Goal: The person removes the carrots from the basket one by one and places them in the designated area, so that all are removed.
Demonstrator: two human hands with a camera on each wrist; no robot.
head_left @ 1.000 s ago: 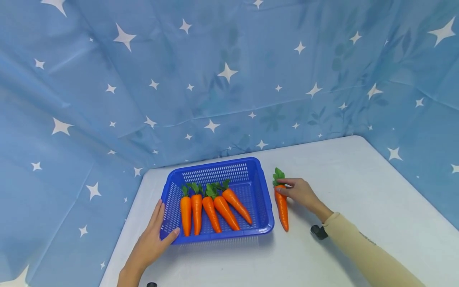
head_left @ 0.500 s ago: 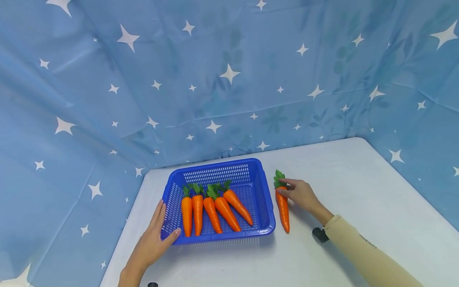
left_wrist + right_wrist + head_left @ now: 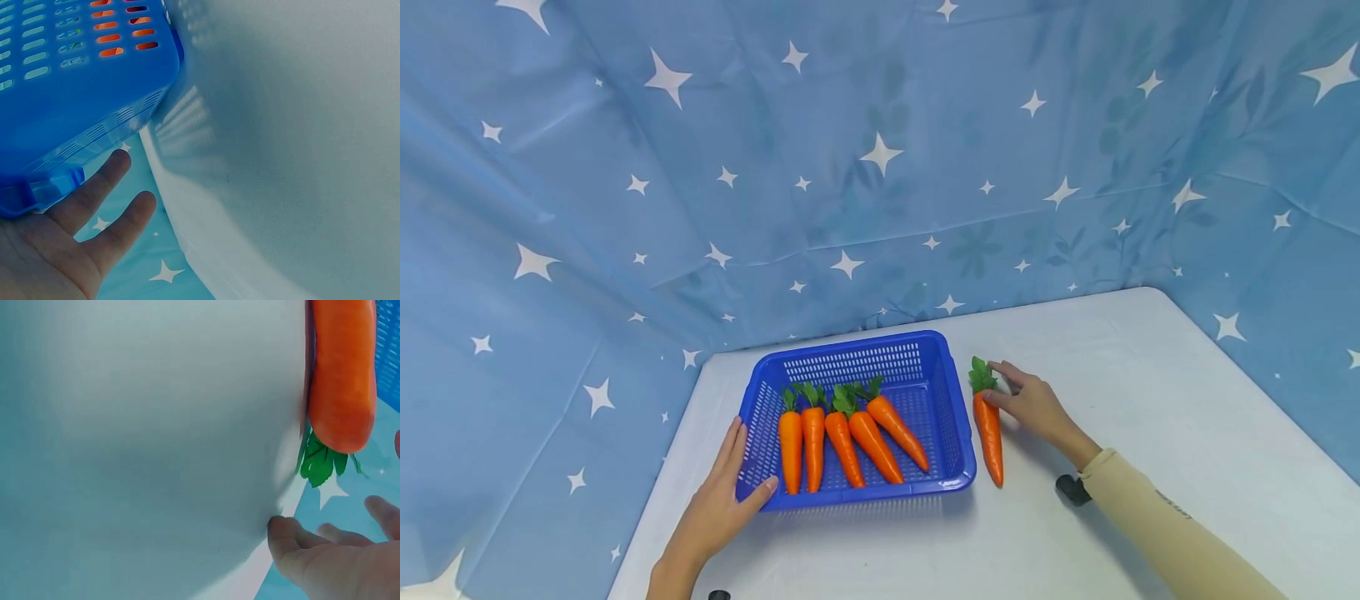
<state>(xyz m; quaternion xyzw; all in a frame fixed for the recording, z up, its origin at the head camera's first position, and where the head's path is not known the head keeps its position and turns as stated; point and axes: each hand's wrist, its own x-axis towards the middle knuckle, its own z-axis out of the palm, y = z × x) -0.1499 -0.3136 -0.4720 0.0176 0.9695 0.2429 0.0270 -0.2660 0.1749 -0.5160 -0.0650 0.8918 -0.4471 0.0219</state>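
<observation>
The blue basket (image 3: 952,433) is best steadied lightly, so that the five carrots (image 3: 846,450) inside are not jostled. To its right, the loose carrot (image 3: 990,437) lies on the worktop (image 3: 1112,358), just beside the basket; it would best be pinched around its thick orange top, since its leaves (image 3: 981,375) might bend. The left hand (image 3: 717,502) is spread, with straight fingers, against the basket's near-left corner. The right hand (image 3: 1033,406) is held part-open beside the loose carrot's top, nothing yet grasped; whether its thumb touches cannot be told.
</observation>
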